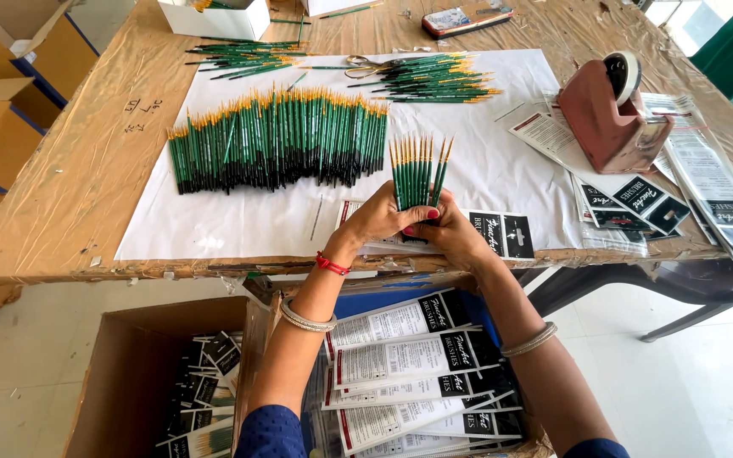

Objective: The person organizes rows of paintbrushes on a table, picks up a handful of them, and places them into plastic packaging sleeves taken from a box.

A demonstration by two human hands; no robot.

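Here, both hands, the left hand (379, 219) and right hand (456, 233), pinch an upright fan of green-handled paintbrushes (418, 172); level their ends evenly, with the large brush row (277, 140) at ten o'clock on the worktop (61, 195).

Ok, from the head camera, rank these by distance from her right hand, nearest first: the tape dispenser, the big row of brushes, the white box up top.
From the right hand:
1. Big row of brushes, up and to the left on the white paper.
2. Tape dispenser, up and to the right; nearly as close as the row.
3. White box, far top left.
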